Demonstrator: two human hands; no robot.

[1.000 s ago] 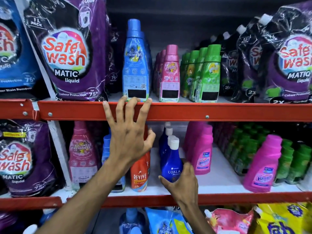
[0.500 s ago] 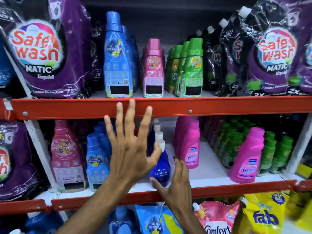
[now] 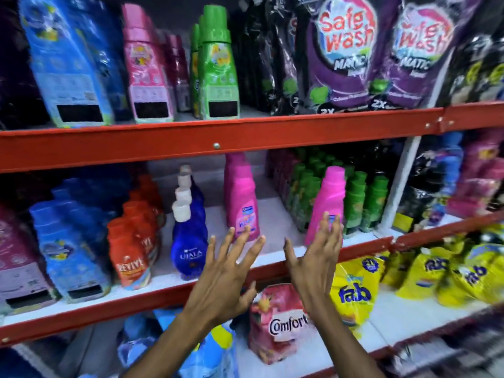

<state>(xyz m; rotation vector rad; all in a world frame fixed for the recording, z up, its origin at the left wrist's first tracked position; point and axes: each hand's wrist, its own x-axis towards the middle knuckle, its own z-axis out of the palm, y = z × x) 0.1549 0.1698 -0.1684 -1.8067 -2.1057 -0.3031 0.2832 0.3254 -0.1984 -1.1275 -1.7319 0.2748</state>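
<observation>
Both my hands are raised in front of the middle shelf [image 3: 272,257] of a red shop rack. My left hand [image 3: 227,271] has its fingers spread and holds nothing; its fingertips lie over the base of a pink Vanish bottle [image 3: 241,195]. My right hand [image 3: 317,257] is open too, fingers straight, its tips in front of a second pink bottle [image 3: 328,197] further right. A blue Ujala bottle [image 3: 188,241] with a white cap stands just left of my left hand. The view is blurred by motion.
Orange Revive bottles [image 3: 131,257] and blue softener bottles [image 3: 68,241] fill the shelf's left, green bottles [image 3: 357,203] its right. The top shelf [image 3: 218,137] carries tall blue, pink and green bottles and purple Safewash pouches [image 3: 346,55]. Below lie a Comfort pouch [image 3: 278,323] and yellow Fab packs [image 3: 354,290].
The view has swung right. My left hand came down from the upper shelf edge to the middle shelf. My right hand left the Ujala bottle and moved right towards the pink bottles.
</observation>
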